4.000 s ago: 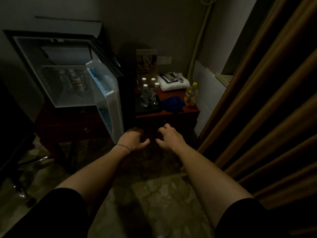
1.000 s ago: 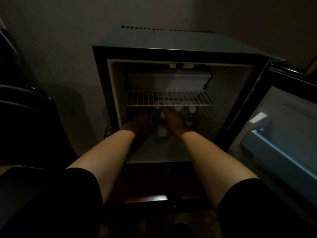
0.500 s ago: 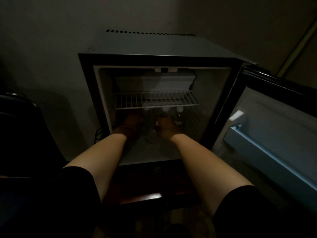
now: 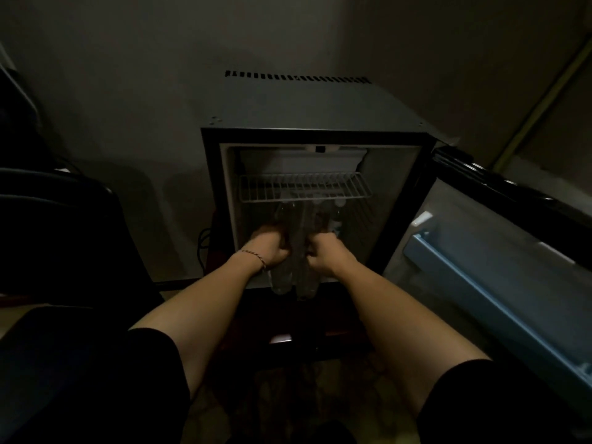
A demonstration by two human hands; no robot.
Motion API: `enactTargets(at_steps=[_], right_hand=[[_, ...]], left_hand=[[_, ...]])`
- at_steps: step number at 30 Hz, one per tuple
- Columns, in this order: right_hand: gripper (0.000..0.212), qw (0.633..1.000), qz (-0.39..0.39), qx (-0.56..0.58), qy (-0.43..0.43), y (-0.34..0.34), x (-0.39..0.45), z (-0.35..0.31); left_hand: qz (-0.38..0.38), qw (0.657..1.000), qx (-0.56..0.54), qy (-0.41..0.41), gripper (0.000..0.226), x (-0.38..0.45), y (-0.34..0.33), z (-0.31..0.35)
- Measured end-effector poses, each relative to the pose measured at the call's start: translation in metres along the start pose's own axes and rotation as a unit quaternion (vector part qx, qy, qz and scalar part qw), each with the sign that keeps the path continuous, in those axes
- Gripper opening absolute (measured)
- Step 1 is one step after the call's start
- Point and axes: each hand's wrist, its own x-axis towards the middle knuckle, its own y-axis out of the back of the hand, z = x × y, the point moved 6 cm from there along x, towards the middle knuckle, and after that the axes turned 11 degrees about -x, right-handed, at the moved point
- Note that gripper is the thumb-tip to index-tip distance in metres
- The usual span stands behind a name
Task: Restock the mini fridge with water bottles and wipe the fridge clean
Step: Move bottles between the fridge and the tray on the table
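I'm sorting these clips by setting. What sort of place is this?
Probably a hotel room, though that is a guess: a black mini fridge stands against a plain wall, its door open and water bottles under a wire shelf.

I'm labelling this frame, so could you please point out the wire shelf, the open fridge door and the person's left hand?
wire shelf [image 4: 304,189]: head view, middle of the white grid.
fridge door [image 4: 499,283]: head view, blue door rack.
left hand [image 4: 269,246]: head view, back of the hand gripping a bottle.
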Motion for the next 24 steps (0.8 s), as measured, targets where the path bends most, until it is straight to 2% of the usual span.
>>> enactTargets(at_steps=[2,4,9,15,20,24], right_hand=[[0.025,1.000,0.014,-0.018,0.008,0.013,-0.019,-0.002],[0.025,0.999,0.031,-0.042,0.015,0.025,-0.038,-0.003],[0.026,0.994,0.064,-0.072,0.046,0.040,-0.080,-0.003],[0.023,0.988,0.107,-0.037,0.101,0.047,-0.151,0.001],[0.022,0.988,0.097,-0.013,0.116,0.041,-0.214,0.011],[0.023,0.992,0.073,-0.028,0.100,0.026,-0.265,0.030]], left_hand=[[-0.001,1.000,-0.002,0.000,0.022,-0.016,0.005,0.011],[0.017,1.000,-0.002,-0.007,0.017,-0.031,0.010,0.023],[0.043,0.999,0.017,-0.026,0.016,-0.074,0.013,0.052],[0.068,0.997,0.041,0.012,0.022,-0.138,0.002,0.075],[0.088,0.994,0.050,0.038,0.022,-0.189,-0.018,0.095],[0.073,0.995,0.050,0.036,0.019,-0.229,-0.047,0.117]])
